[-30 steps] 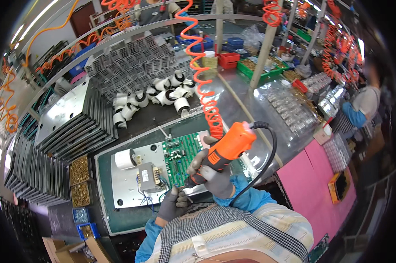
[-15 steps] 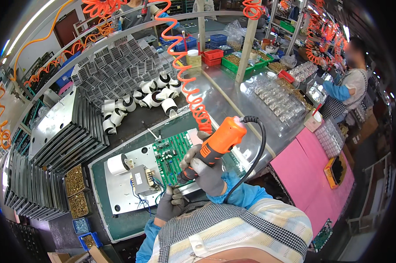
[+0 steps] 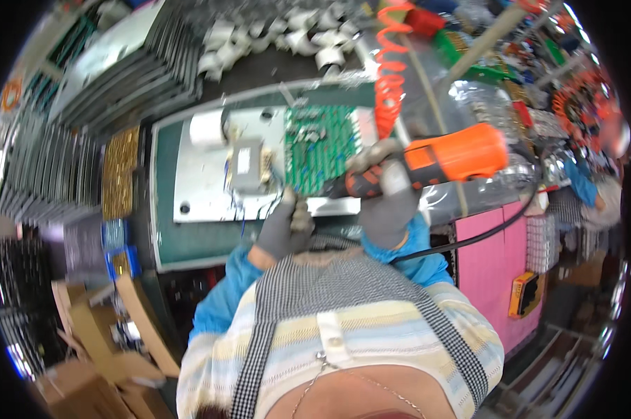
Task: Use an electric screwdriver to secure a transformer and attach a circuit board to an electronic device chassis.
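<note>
My right hand, in a grey glove, is wrapped round an orange and black electric screwdriver. The tool lies nearly level, its dark tip at the lower right edge of a green circuit board. That board rests on a pale metal plate, beside a grey transformer with thin blue and dark wires. On the plate's upper left sits a white cylinder. My left hand, also gloved, has its fingers curled at the board's lower left corner, close to the wires. What its fingertips pinch, if anything, is hidden.
Stacked metal panels stand at the left, near a bin of brass-coloured screws. White cylinders lie at the back. A red coiled hose hangs behind the screwdriver. Pink sheeting covers the right side.
The view has tipped downward and blurred. The screwdriver has swung from a steep slant to nearly level, its rear end now farther right. My left hand stays by the board's lower left corner.
</note>
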### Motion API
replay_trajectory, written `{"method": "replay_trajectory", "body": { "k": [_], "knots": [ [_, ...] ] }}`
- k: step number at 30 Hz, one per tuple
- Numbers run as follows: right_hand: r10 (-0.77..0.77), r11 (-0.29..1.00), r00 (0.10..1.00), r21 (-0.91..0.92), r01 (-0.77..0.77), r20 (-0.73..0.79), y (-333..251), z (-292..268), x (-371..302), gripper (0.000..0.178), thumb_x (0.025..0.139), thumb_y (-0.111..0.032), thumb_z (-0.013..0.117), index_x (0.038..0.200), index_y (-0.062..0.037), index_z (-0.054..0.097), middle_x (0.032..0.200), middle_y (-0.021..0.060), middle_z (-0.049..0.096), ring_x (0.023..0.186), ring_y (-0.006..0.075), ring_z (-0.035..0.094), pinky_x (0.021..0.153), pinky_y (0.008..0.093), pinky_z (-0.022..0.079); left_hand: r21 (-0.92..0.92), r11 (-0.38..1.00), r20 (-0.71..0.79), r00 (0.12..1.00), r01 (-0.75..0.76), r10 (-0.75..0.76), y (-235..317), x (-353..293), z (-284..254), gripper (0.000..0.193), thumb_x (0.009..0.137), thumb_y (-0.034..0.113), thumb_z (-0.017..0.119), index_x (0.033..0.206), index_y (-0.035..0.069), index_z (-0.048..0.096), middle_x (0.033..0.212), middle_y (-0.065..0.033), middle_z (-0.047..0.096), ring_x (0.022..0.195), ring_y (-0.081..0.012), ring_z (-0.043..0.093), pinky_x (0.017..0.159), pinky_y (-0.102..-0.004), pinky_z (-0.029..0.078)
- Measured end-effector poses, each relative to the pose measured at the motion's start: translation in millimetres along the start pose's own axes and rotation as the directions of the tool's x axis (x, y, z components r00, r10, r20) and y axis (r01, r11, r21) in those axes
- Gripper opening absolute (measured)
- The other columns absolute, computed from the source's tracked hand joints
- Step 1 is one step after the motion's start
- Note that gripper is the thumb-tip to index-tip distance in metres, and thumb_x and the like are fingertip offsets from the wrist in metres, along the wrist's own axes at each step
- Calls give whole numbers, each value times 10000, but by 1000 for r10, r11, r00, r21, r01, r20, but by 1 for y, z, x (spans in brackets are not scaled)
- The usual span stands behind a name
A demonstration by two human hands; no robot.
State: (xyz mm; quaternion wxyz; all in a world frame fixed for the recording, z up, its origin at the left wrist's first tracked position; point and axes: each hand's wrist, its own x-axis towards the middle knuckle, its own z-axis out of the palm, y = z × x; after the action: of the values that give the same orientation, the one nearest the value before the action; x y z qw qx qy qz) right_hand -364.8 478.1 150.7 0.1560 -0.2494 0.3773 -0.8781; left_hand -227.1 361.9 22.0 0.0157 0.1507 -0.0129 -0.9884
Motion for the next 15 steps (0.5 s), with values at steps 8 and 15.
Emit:
{"method": "replay_trajectory", "body": {
  "k": [8,15],
  "knots": [
    [-129,989,991,83,125,45,17,-4,9,670,911,-67,566,1483,-61,217,937,121,622,786,228,652,787,452,572,-105,987,-83,990,-120,111,0,6,-6,269,963,359,608,974,107,513,820,34,446,647,-42,384,493,-145,341],
    [-94,991,994,100,89,52,26,-3,14,685,888,-54,566,1482,-53,224,929,118,625,786,226,653,788,456,569,-31,995,-200,976,-98,90,9,-9,-14,299,1001,312,565,1126,43,530,921,-22,516,724,-74,451,562,-161,396]
  ]
}}
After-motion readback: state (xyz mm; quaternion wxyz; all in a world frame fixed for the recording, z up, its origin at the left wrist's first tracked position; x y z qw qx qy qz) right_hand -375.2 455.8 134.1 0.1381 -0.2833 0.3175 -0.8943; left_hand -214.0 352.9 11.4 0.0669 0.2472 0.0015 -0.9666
